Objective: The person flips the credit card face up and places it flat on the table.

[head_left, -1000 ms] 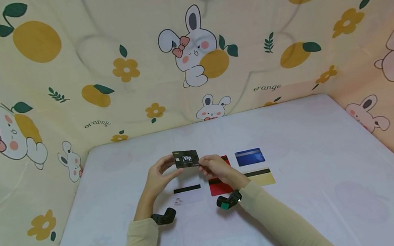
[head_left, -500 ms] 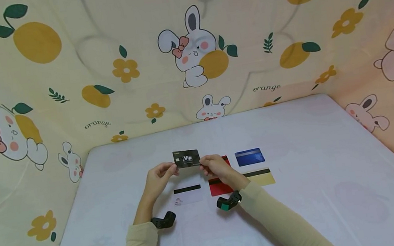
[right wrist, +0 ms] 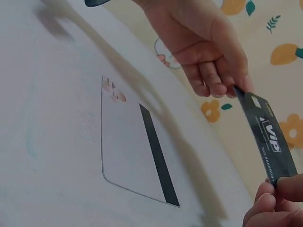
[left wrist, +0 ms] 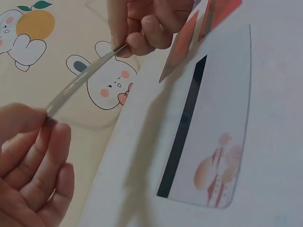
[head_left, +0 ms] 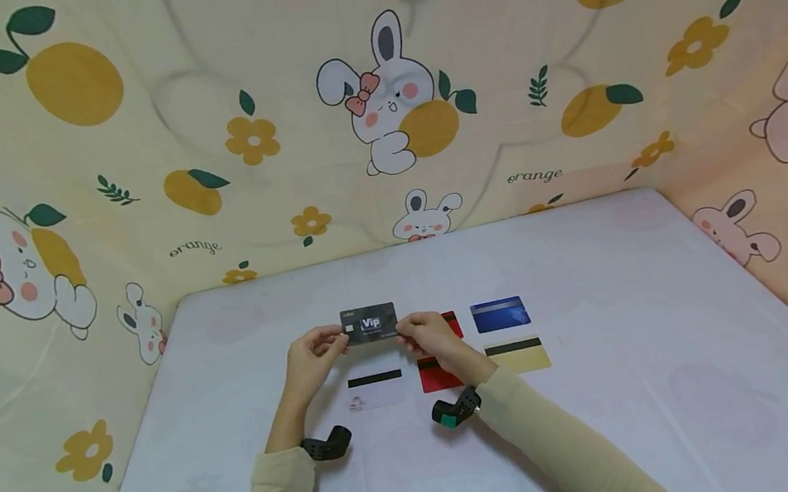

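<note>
A black card printed "Vip" [head_left: 371, 325] is held up above the table, its printed face toward the head camera. My left hand [head_left: 312, 365] pinches its left end between thumb and fingers. At the opposite end my right hand [head_left: 434, 336] pinches it the same way. The left wrist view shows the card [left wrist: 80, 82] nearly edge-on, bowed slightly between both hands. Below it lies a white card with a black stripe [head_left: 376, 391], flat on the table. Two red cards, one of them the nearer red card [head_left: 436, 374], are partly hidden behind my right hand and wrist.
Right of the red cards lie a blue card [head_left: 499, 314] and, nearer, a yellow card with a black stripe [head_left: 523, 356]. The white-covered table [head_left: 594, 268] ends at a patterned cloth backdrop [head_left: 365, 258] behind. Black bands sit on both wrists.
The left thumb and fingers, spread around the card's left end at first, have closed on it. Since then both hands have brought the card slightly left and lower.
</note>
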Tool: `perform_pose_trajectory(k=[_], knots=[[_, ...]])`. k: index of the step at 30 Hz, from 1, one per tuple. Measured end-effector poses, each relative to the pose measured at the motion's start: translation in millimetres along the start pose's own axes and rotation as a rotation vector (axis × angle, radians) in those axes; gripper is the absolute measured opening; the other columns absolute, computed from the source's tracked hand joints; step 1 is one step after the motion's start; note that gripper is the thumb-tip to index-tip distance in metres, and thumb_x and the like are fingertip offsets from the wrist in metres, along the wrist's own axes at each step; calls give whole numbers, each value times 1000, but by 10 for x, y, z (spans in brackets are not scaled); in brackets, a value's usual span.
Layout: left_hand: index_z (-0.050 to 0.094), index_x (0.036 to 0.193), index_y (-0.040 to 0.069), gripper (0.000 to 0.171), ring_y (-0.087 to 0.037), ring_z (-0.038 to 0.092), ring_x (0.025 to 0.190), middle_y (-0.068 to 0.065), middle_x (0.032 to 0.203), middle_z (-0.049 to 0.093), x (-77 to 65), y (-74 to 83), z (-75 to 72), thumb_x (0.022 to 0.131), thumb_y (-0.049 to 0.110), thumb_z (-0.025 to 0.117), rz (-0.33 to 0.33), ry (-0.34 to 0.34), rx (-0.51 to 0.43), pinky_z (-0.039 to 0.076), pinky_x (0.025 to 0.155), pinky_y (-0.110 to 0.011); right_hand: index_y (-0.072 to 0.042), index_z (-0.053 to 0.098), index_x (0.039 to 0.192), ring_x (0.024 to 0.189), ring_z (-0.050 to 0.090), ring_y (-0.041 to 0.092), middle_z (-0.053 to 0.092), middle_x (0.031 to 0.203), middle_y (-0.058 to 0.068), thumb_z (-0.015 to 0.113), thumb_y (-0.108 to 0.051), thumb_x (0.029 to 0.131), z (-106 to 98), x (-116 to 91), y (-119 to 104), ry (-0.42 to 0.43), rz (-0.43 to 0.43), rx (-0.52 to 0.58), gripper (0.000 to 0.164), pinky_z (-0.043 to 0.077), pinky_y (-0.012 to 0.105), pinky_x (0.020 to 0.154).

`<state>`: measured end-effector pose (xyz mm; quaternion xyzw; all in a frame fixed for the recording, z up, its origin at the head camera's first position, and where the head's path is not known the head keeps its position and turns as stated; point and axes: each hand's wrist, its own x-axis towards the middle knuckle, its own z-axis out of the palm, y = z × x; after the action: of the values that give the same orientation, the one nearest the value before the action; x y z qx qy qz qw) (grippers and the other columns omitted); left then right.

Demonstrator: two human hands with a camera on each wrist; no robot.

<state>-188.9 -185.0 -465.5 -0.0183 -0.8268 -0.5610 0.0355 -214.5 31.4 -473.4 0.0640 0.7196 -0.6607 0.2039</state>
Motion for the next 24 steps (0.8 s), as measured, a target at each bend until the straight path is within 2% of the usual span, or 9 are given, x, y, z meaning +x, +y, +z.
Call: perform_pose_trajectory(k=[4,8,12,15,17,20,22,24], knots=[[67,106,-4,22,-12,67,68,-24,89,70,-4,-5,16,88,8,68,-13,37,-4,41,55,-18,-3,69,104,63,51,12,63,79,5,60,-18,94,24,-17,-3,51,-3,4,20,44,20,58],[66,113,-4,27,-10,64,65,-25,88,70,-2,-28,28,87,6,68,-24,56,-8,40,54,-17,-1,70,104,59,51,10,65,79,7,64,-16,92,39,-24,-5,81,-22,39,19,46,19,56],[60,125,-4,39,-4,62,62,-28,90,69,-9,-42,28,87,2,66,-18,40,-32,41,54,-15,-1,70,109,56,51,9,66,76,4,65,-10,90,46,-15,8,94,-58,62,22,46,19,54],[56,130,-5,44,-1,61,62,-31,93,68,-25,-26,26,87,0,64,-17,18,-48,41,56,-14,-5,68,118,56,51,11,66,74,3,65,-9,90,47,-21,13,91,-72,62,29,45,19,54],[55,130,-7,43,0,61,62,-32,94,67,-61,53,21,88,-2,63,-15,9,-38,42,57,-14,-9,65,123,56,50,11,65,73,2,64,-9,90,47,-34,16,83,-81,54,33,44,19,54],[54,129,-9,43,-3,62,64,-34,94,67,-126,185,2,88,-3,62,-24,-1,-20,43,57,-14,-9,61,129,57,49,12,65,76,8,63,-8,91,47,-85,-18,63,-95,32,38,43,19,54],[55,129,-9,42,-3,61,64,-33,94,67,-121,157,-2,88,-2,63,-36,-9,-17,43,57,-14,-10,60,130,57,48,12,64,76,9,63,-7,91,43,-85,-13,49,-105,15,40,42,19,53],[55,130,-7,43,-2,60,65,-31,96,67,-89,54,-8,89,1,64,-49,-28,-21,43,58,-14,-10,59,132,57,48,12,62,74,8,63,-7,91,33,-81,-12,31,-114,-7,42,43,19,54]])
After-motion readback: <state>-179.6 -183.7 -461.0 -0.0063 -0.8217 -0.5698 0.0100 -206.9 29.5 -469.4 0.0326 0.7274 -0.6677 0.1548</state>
